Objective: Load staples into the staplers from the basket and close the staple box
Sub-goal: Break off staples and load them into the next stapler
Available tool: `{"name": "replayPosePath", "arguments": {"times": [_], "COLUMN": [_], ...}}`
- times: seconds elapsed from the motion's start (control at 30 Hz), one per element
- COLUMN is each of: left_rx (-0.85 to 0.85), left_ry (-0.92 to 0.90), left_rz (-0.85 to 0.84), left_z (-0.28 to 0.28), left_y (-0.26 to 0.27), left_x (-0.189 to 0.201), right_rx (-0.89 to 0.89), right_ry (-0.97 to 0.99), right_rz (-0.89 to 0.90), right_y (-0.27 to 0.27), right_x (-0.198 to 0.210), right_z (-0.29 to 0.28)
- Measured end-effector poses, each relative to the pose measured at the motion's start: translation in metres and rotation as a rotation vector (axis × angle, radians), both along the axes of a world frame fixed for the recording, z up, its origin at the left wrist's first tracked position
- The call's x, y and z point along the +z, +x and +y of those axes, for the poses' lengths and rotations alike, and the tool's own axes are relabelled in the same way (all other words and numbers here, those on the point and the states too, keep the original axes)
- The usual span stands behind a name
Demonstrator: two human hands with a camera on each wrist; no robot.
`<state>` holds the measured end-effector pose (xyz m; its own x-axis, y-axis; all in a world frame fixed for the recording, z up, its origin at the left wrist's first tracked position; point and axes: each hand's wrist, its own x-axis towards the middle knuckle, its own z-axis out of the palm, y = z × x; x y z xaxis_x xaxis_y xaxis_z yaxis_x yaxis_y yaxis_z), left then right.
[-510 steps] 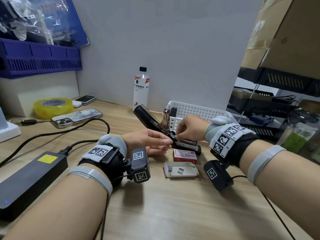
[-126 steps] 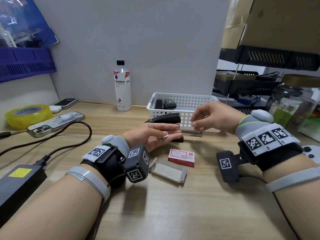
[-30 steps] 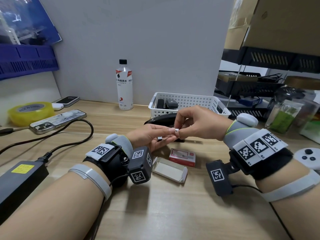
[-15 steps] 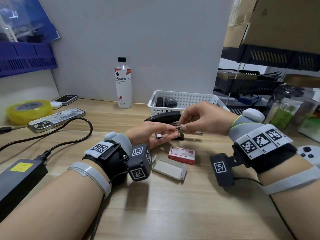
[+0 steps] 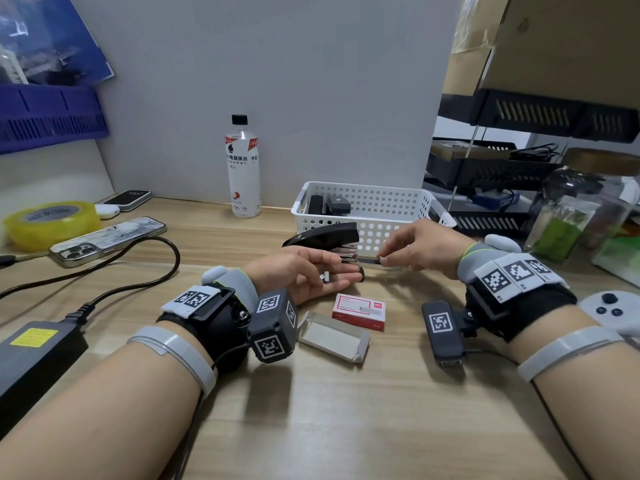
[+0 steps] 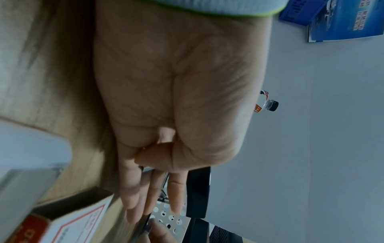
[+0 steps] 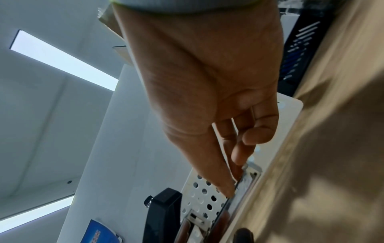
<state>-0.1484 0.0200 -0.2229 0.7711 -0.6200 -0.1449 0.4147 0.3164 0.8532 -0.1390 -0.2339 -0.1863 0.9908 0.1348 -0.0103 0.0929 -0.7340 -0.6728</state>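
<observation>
Slid rightward since a moment before, right hand [image 5: 420, 249], now pinching the tray tip of the black stapler [image 5: 323, 233]. Left hand [image 5: 298, 275] cupped half-curled beneath, steadying it, loose staple bit on the palm. Fingertip pinch clear only from the right wrist. Just below: one red staple box [image 5: 358, 307], one open sleeve [image 5: 332, 337]. Behind: white basket [image 5: 388, 202] holding two staplers. Wooden desk [image 5: 346, 427], grey wall.
</observation>
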Motion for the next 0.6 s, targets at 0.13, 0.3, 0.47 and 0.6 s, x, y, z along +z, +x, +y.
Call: {"name": "replayPosePath", "arguments": {"times": [0.13, 0.3, 0.47, 0.6], "left_rx": [-0.036, -0.064, -0.034, -0.037], "left_ry": [-0.003, -0.027, -0.060, -0.035], "left_rz": [-0.005, 0.010, 0.031, 0.033], "left_z": [0.0021, 0.0038, 0.0026, 0.0034], "left_y": [0.0015, -0.0007, -0.0046, -0.0067], "left_x": [-0.0019, -0.0008, 0.0020, 0.0045], "right_rx": [-0.003, 0.006, 0.008, 0.013], "right_ry": [0.023, 0.053, 0.074, 0.091], "right_rz": [0.007, 0.005, 0.000, 0.015], "right_y": [0.0018, 0.0019, 0.0032, 0.0052], "right_x": [-0.0026, -0.0037, -0.0052, -0.0064], "right_z": [-0.0003, -0.0001, 0.0003, -0.0004]}}
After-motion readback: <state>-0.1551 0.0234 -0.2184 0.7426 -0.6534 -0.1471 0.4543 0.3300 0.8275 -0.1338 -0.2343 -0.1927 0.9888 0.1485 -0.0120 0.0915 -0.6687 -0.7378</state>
